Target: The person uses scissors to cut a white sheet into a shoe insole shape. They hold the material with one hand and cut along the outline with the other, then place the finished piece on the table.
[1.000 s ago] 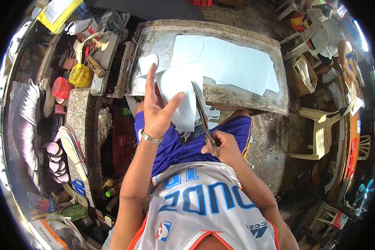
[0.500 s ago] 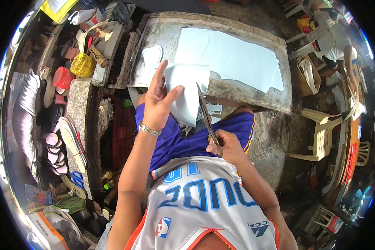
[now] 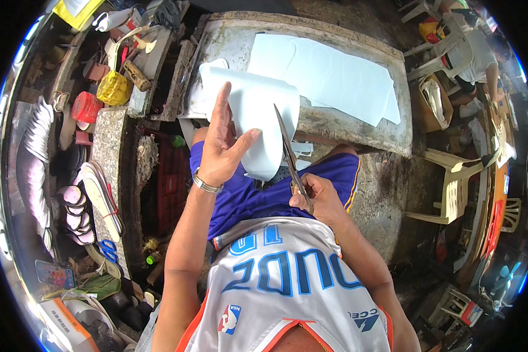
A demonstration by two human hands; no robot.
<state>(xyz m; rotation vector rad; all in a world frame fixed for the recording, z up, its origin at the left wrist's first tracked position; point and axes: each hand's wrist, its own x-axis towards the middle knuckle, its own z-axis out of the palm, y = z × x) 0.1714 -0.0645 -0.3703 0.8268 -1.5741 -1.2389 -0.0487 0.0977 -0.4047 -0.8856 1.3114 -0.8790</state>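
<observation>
Head view: the left hand (image 3: 220, 149) pinches a white foam sheet (image 3: 255, 117) upright over the lap, thumb spread, so the scissors (image 3: 290, 158), gripped in the right hand's (image 3: 314, 196) curled fingers, reach its edge.

The left hand (image 3: 220, 149) is raised in front of the body, palm turned inward, index finger stretched up and thumb spread to the right. Its wrist carries a metal bracelet. The right hand (image 3: 315, 195) sits lower, fingers curled closed in a grip, forearm bent toward the chest.
</observation>
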